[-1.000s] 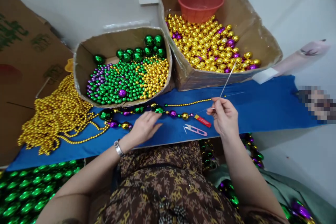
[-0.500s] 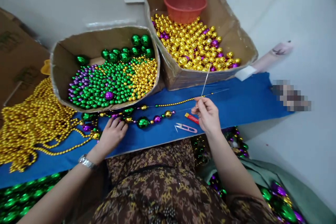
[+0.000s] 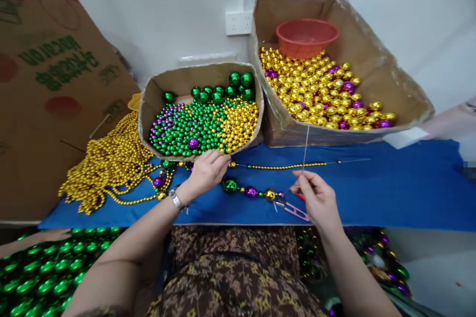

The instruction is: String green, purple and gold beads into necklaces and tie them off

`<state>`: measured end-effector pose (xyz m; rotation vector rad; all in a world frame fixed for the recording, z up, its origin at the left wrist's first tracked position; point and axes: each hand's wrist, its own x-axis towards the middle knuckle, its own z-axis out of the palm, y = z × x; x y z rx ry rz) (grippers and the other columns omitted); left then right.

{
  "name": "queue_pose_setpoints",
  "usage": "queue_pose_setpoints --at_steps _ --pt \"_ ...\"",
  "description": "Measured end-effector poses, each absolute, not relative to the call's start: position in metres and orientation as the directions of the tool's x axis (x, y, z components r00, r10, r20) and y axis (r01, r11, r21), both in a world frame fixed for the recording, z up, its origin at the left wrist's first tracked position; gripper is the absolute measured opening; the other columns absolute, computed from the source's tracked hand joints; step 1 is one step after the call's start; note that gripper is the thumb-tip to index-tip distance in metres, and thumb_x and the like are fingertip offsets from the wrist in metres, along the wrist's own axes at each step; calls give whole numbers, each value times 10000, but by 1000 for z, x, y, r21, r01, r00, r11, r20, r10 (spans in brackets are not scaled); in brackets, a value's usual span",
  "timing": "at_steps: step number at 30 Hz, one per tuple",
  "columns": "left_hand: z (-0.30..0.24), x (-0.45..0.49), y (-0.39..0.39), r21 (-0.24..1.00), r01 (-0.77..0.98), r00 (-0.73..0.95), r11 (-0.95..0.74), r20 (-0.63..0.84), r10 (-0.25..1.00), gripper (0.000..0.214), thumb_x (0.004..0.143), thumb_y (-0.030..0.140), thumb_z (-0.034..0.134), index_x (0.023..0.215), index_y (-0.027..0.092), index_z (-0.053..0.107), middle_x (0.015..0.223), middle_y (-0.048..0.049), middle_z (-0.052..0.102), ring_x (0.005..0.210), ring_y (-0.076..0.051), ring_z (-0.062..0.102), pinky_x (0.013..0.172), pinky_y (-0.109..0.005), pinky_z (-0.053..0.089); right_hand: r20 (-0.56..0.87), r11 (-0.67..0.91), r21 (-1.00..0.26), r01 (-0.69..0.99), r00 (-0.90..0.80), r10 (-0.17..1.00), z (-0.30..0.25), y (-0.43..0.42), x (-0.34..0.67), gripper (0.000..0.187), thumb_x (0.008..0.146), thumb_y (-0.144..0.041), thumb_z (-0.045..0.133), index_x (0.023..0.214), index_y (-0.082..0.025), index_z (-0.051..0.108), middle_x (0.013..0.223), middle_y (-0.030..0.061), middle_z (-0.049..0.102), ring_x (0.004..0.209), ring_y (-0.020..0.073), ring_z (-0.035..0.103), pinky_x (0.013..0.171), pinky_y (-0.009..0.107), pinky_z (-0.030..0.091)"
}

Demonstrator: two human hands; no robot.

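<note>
My right hand [image 3: 316, 198] is closed, with thumb and fingers pinched around a long thin needle [image 3: 306, 148] that points up. Below it, on the blue cloth, lie pink thread snips [image 3: 295, 211], and part of a small red object [image 3: 301, 197] shows by the fingers. At the front rim of the smaller bead box [image 3: 201, 157], my left hand [image 3: 210, 171] has its fingers bent together; what they hold, if anything, is hidden. A strand of large green, purple and gold beads [image 3: 251, 191] lies just right of it. Behind runs a string of small gold beads [image 3: 293, 166].
Gold and purple beads and a red plastic bowl [image 3: 307, 39] fill part of the larger box [image 3: 282, 136]. Gold bead chains [image 3: 107, 163] are heaped at left beside a tall carton [image 3: 44, 109]. Another person's arm [image 3: 35, 241] reaches over green beads at lower left.
My left hand has lifted off the bead strand and moved away from me, up to the smaller box's rim. The right hand keeps the needle. The view has swung left.
</note>
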<state>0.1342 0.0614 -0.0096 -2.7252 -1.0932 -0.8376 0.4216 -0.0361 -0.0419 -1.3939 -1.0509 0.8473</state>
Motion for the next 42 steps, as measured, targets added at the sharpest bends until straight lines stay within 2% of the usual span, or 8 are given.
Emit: queue_pose_setpoints --at_steps 13,21,26,29,31,34,37,42 --pt "25 113 225 323 911 190 -257 224 956 256 881 223 498 1034 111 669 985 -111 714 912 -232 645 844 -323 474 109 42 -960 278 231 967 -29 -33 412 304 881 -458 575 980 -195 690 659 19 660 605 165 661 522 245 541" --pt "26 150 307 336 896 218 -290 234 947 520 835 296 589 1319 125 512 1341 -192 527 1175 -297 536 1007 -378 389 170 108 -947 303 185 968 -35 -27 400 267 895 -439 547 953 -223 691 703 20 690 594 182 670 576 285 576" --pt "28 163 325 408 871 213 -272 184 960 474 734 327 692 1140 98 606 1062 -178 630 1044 -321 593 925 -392 449 204 148 -920 362 121 972 -43 -23 398 268 933 -401 499 981 -219 689 860 48 711 613 170 675 570 271 570" --pt "32 161 311 457 845 218 -276 176 960 519 756 360 681 1195 109 561 1057 -151 614 1016 -290 599 900 -391 478 255 194 -879 436 86 963 -42 -22 400 258 949 -357 488 1014 -213 692 866 56 702 663 170 680 607 265 565" --pt "36 158 287 594 749 233 -292 176 956 553 806 408 631 1270 145 489 1084 -120 606 988 -242 608 842 -365 522 299 228 -844 486 73 951 -39 -21 400 242 952 -326 489 1027 -218 692 866 55 699 700 173 682 638 267 562" --pt "42 153 237 942 238 288 -238 166 943 494 814 415 627 1227 181 490 1153 -103 581 998 -209 604 781 -360 567 365 285 -793 539 44 930 -31 -17 399 227 955 -287 488 1043 -227 688 884 54 701 750 176 681 699 280 559" --pt "44 151 185 993 -25 410 -111 112 905 426 802 380 645 1179 206 546 1131 -85 596 957 -196 618 775 -382 581 426 342 -744 574 14 904 -25 -13 396 222 955 -259 488 1063 -229 679 909 58 704 800 179 678 738 294 553" --pt "34 150 134 997 -58 456 -52 73 887 464 835 379 580 1266 211 544 1125 -102 616 908 -203 647 744 -379 599 487 407 -677 613 -41 872 -22 -11 393 239 958 -236 475 1101 -226 667 930 65 696 799 176 679 727 297 553"
